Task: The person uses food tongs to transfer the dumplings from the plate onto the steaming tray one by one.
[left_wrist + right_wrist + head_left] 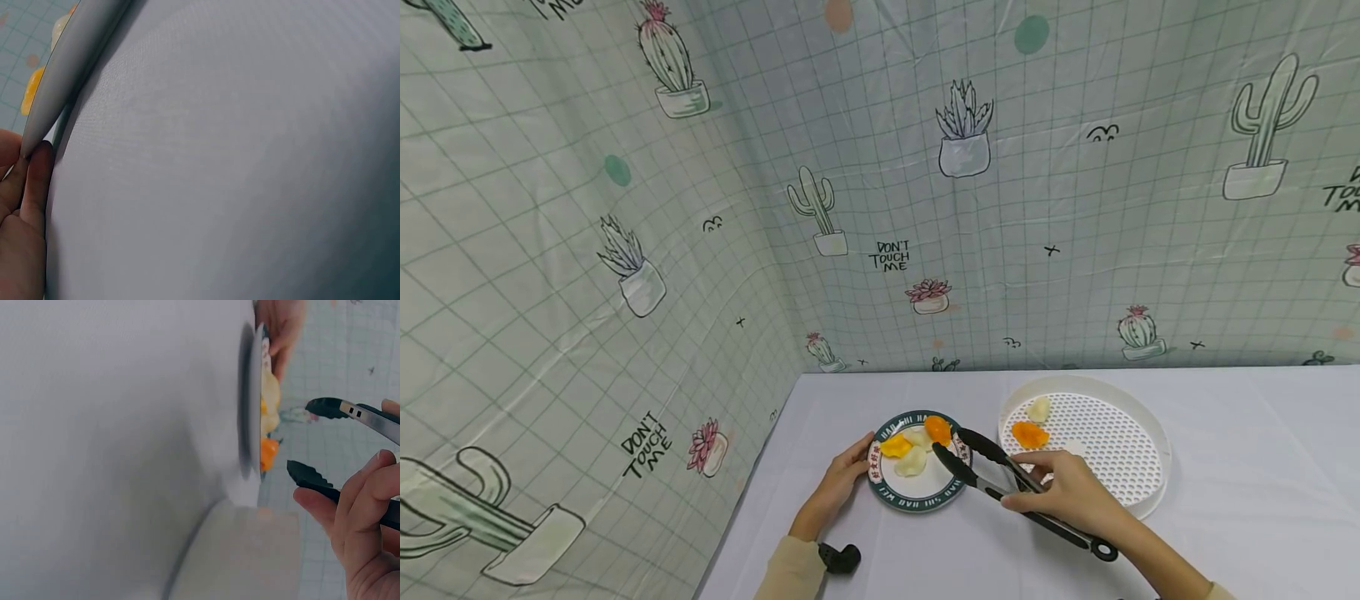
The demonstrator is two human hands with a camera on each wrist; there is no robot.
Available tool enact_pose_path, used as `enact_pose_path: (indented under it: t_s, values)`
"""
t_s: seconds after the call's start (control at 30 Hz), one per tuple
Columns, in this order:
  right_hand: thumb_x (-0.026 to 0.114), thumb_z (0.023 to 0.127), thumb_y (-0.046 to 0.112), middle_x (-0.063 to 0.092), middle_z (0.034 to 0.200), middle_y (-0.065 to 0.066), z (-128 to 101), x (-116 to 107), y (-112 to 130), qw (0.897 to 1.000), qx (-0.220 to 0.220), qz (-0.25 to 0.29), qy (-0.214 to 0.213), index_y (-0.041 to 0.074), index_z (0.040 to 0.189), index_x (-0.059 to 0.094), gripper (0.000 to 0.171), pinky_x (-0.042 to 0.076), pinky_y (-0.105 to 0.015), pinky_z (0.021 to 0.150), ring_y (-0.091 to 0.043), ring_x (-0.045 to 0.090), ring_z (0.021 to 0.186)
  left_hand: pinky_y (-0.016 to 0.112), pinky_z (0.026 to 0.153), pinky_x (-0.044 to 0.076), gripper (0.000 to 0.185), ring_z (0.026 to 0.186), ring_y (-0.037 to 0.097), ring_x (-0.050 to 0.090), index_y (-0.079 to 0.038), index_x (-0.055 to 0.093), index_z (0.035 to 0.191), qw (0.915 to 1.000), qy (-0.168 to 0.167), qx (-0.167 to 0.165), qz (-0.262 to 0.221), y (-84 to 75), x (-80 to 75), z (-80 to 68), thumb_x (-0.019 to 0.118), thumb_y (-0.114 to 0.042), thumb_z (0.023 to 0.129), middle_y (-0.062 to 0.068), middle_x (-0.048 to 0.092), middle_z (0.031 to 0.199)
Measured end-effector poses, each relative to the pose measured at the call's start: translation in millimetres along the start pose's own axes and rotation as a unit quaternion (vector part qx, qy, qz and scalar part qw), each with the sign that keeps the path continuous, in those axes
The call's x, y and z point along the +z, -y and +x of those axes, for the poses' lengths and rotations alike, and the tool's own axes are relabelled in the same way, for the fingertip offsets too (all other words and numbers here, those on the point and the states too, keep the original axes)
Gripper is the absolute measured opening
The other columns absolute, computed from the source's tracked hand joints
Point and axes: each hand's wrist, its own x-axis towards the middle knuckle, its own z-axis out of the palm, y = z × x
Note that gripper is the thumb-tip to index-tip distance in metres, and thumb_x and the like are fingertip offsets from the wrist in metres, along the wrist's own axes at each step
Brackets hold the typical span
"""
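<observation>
A small plate (882, 487) with a green lettered rim sits on the white table and holds an orange piece (937, 429), a yellow piece (895, 446) and pale pieces (912, 462). My left hand (856, 463) pinches the plate's left rim; in the left wrist view its fingers (36, 172) press against the plate's edge (65, 62). My right hand (1039, 486) grips black tongs (992, 467). The tongs' arms are spread over the plate's right edge with nothing between them, and both tips (325, 407) show in the right wrist view beside the plate (249, 412).
A round white perforated tray (1142, 467) lies right of the plate, with an orange piece (1030, 434) and a pale piece (1039, 408) in it. Cactus-print sheets wall off the back and left sides. Bare tablecloth (1262, 467) stretches to the right.
</observation>
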Motion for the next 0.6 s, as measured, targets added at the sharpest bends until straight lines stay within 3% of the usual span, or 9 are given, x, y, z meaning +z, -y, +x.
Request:
enact_pose_path:
  t_s: [0.23, 0.6]
  values:
    - [0.088, 0.069, 0.031, 0.062, 0.078, -0.001, 10, 24, 4, 1.000, 0.005, -0.013, 0.006, -0.006, 0.117, 0.069, 0.064, 0.046, -0.024, 0.051, -0.016, 0.051, 0.069, 0.052, 0.118, 0.019, 0.052, 0.147, 0.040, 0.022, 0.006, 0.032, 0.152, 1.0000, 0.005, 0.009, 0.002, -0.6, -1.6, -0.9, 0.040, 0.001, 0.100, 0.022, 0.026, 0.159]
    - [0.089, 0.068, 0.032, 0.064, 0.083, -0.005, 18, 45, 4, 1.000, 0.021, -0.015, 0.004, -0.007, 0.115, 0.070, 0.064, 0.046, -0.025, 0.055, -0.017, 0.052, 0.073, 0.052, 0.118, 0.021, 0.052, 0.147, 0.039, 0.023, 0.004, 0.034, 0.152, 1.0000, 0.002, 0.005, 0.004, 1.2, -1.5, -0.6, 0.040, 0.001, 0.100, 0.021, 0.027, 0.159]
